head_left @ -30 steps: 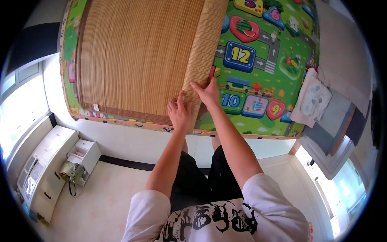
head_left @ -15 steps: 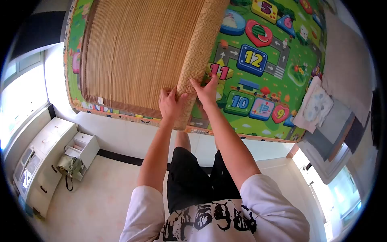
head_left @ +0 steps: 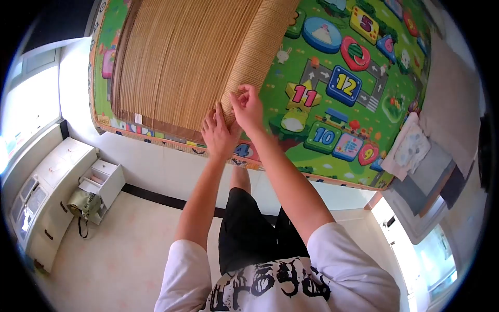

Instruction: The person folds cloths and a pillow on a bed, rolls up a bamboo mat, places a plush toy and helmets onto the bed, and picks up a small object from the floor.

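Observation:
A brown bamboo mat [head_left: 171, 67] lies partly rolled on a green play mat printed with numbers and pictures [head_left: 291, 140]. Its rolled part [head_left: 254, 49] runs from the top of the view down to my hands. My left hand [head_left: 218, 136] grips the near end of the roll, its fingers over the flat side and its thumb by the roll. Just above and to the right, my right hand [head_left: 247, 108] has curled fingers and thumb against the roll. The roll's near end is largely hidden by my hands.
Folded cloths [head_left: 410, 145] and a grey-beige cover [head_left: 449, 88] lie at the right. Below left stands a white cabinet [head_left: 49, 192] with an open drawer [head_left: 109, 182] and a green bag [head_left: 83, 203]. My leg [head_left: 240, 179] is close to the bed's front edge.
The roll has shifted left over the flat bamboo, uncovering more of the play mat, including a printed 4. My right hand has moved left onto the roll, its fingers more curled.

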### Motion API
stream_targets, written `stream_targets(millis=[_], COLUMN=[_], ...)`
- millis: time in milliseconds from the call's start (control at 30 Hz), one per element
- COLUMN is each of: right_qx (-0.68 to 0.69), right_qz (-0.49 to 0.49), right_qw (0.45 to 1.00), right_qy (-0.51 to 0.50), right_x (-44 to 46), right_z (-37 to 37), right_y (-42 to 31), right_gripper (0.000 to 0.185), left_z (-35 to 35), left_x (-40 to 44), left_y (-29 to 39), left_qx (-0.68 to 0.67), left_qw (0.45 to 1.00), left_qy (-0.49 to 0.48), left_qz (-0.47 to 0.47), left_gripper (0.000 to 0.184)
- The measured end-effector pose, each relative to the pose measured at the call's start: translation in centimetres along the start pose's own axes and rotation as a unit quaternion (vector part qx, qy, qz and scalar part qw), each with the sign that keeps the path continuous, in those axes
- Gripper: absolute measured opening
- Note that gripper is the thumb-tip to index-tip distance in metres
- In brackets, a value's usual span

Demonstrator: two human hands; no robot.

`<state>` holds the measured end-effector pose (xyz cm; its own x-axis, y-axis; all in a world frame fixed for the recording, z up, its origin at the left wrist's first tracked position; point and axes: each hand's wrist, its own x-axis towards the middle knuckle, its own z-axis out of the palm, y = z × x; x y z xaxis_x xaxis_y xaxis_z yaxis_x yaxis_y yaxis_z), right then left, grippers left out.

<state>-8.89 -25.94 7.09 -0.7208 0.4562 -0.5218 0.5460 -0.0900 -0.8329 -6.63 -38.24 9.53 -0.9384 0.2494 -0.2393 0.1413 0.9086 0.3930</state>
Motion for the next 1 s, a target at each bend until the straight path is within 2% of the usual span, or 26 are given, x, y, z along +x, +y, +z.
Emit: stream_targets(millis=[33, 100, 167, 267, 300, 400, 500, 600, 700, 800, 900, 1000], right_qx=[0.135, -0.018, -0.189, -0.184, -0.048, -0.082, -0.235, -0.242, -0.240, -0.180, 0.027, 0.144], right_qz=[0.050, 0.016, -0.040, 0.039, 0.098, 0.127, 0.179, 0.196, 0.198, 0.113, 0.007, 0.098], right_qw=[0.989, 0.997, 0.966, 0.960, 0.983, 0.982, 0.946, 0.934, 0.925, 0.949, 0.987, 0.981], right_qy=[-0.022, 0.077, 0.174, 0.206, 0.146, 0.114, 0.136, 0.175, 0.218, 0.234, 0.161, 0.090], right_x=[-1.2, -2.0, -2.8, -1.7, -1.4, -0.8, -0.9, -0.8, -0.8, -0.9, -1.2, -3.8], right_z=[-0.5, -0.3, 0.5, 2.4, 2.4, 3.0, 4.8, 8.2, 10.7, 11.9, 10.7, 8.5], right_y=[-1.1, -1.0, -0.6, 2.5, 2.2, 0.9, -2.8, -4.9, -5.8, -3.9, 0.3, -1.4], right_gripper=[0.056, 0.060, 0.070, 0.081, 0.087, 0.087, 0.086, 0.088, 0.089, 0.082, 0.070, 0.057], left_z=[-0.3, -0.7, -0.8, -1.9, -2.1, -2.6, -2.7, -3.6, -5.3, -5.4, -5.2, -6.0], left_x=[0.7, 1.7, 2.6, 3.5, 3.6, 4.0, 3.6, 1.9, 0.4, -0.9, 0.2, 1.4], left_y=[-1.1, -2.6, -3.4, -3.7, -3.9, -4.8, -6.2, -7.4, -8.6, -8.7, -9.7, -10.2], left_qx=[0.025, 0.058, 0.054, 0.040, 0.034, -0.087, -0.132, -0.125, -0.079, -0.035, -0.055, -0.085], left_qw=[1.000, 0.998, 0.998, 0.997, 0.996, 0.986, 0.979, 0.990, 0.993, 0.999, 0.996, 0.988], left_qy=[-0.010, -0.011, -0.032, -0.064, -0.078, -0.113, -0.082, 0.011, 0.062, -0.004, -0.039, -0.087], left_qz=[0.005, 0.021, 0.025, -0.011, -0.029, -0.091, -0.134, -0.063, 0.068, 0.003, -0.057, -0.099], left_gripper=[0.078, 0.073, 0.070, 0.066, 0.064, 0.059, 0.053, 0.055, 0.077, 0.096, 0.096, 0.092])
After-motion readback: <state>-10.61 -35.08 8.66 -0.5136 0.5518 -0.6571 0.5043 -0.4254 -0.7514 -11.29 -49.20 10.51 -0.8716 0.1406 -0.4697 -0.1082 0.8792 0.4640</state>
